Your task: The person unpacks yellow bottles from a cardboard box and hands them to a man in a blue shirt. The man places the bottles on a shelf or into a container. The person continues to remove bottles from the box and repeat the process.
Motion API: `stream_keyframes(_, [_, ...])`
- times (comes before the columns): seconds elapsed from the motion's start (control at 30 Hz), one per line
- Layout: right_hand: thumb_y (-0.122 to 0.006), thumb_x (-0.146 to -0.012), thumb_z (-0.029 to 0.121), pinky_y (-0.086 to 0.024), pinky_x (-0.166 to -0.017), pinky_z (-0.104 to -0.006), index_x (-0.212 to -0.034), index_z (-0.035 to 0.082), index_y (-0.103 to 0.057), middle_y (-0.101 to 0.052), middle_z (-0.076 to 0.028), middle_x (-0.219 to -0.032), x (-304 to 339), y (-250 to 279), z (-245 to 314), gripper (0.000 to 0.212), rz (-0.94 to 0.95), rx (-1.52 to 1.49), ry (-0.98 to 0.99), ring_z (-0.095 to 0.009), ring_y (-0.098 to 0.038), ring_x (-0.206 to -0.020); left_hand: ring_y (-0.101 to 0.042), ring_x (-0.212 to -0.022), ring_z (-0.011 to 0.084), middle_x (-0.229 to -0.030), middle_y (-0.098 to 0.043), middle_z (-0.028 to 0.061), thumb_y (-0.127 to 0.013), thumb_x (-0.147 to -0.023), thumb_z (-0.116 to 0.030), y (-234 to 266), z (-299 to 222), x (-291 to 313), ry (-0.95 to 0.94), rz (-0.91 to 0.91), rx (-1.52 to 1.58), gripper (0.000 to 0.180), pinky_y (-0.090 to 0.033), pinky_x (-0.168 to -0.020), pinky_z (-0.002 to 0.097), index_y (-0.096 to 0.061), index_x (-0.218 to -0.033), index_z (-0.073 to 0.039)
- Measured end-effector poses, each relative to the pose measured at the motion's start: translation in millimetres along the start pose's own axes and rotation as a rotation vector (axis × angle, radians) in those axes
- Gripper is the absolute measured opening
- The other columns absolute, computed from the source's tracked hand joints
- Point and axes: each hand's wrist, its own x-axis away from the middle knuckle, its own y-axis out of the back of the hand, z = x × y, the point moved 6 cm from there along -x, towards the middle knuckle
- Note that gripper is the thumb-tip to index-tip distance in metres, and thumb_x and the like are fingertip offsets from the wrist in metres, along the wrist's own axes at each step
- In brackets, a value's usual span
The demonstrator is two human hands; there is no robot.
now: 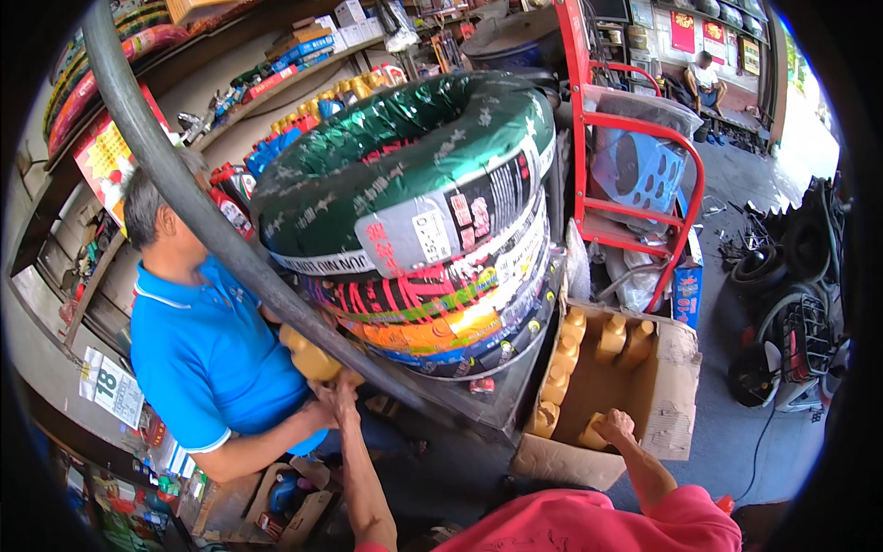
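Note:
Off to the left, my left hand (340, 394) is closed at the lower end of a yellow plastic bottle (311, 357). A co-worker in a blue polo shirt (216, 340) stands there, with a hand close against mine at the same bottle. My right hand (614, 426) reaches into an open cardboard box (670, 414) and grips the top of another yellow bottle (591, 432) near the box's front side. Several more yellow bottles (556, 375) stand upright along the box's left side, and others (612, 340) at its far side.
A tall stack of wrapped tyres (405, 221) rises beyond my hands, and a thick grey pole (202, 202) slants across in front of it. A red hand truck (635, 124) stands behind the box. Loose tyres and parts (791, 276) lie at right; shelves (303, 69) line the back.

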Motion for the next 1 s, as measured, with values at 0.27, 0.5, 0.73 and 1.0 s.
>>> stream_keyframes(0.27, [-0.072,-0.076,0.051,-0.053,-0.085,-0.0481,-0.101,0.009,-0.066,-0.072,-0.019,-0.098,17.3,4.4,4.8,0.049,-0.107,0.030,0.142,-0.035,-0.068,-0.096,-0.060,-0.106,0.0219,-0.122,-0.062,0.0164,-0.072,-0.089,-0.007,9.4,-55.0,-14.7,-0.438,-0.128,-0.105,0.047,-0.051,-0.087,0.0339,-0.051,-0.129,0.006])
stream_keyframes(0.5, [-0.070,-0.077,0.052,-0.055,-0.073,-0.0461,-0.080,0.001,-0.067,-0.069,-0.021,-0.075,105.1,147.1,16.0,0.052,-0.246,-0.337,0.023,-0.037,-0.069,-0.075,-0.062,-0.094,0.0222,-0.111,-0.063,0.0157,-0.071,-0.090,-0.008,-65.1,-120.6,257.0,-0.636,0.300,-0.160,0.034,-0.052,-0.084,0.0327,-0.056,-0.117,0.007])
stream_keyframes(0.73, [-0.074,-0.078,0.046,-0.051,-0.065,-0.0384,-0.085,-0.002,-0.071,-0.070,-0.016,-0.070,154.2,200.6,65.6,0.050,-0.003,-0.694,0.157,-0.024,-0.068,-0.065,-0.043,-0.132,0.0413,-0.142,-0.044,0.0257,-0.086,-0.073,-0.033,-148.2,-75.0,405.2,-0.889,1.019,-0.355,0.089,-0.033,-0.110,0.0570,-0.041,-0.140,0.002])
stream_keyframes(1.0, [-0.069,-0.085,0.056,-0.051,-0.068,-0.0426,-0.091,-0.006,-0.069,-0.065,-0.021,-0.071,169.8,193.5,123.2,0.062,0.367,-0.573,0.319,-0.032,-0.067,-0.071,-0.064,-0.101,0.0404,-0.114,-0.063,0.0212,-0.083,-0.073,-0.024,-129.7,-82.3,378.0,-0.820,0.730,-0.317,0.073,-0.052,-0.088,0.0497,-0.047,-0.132,0.000])
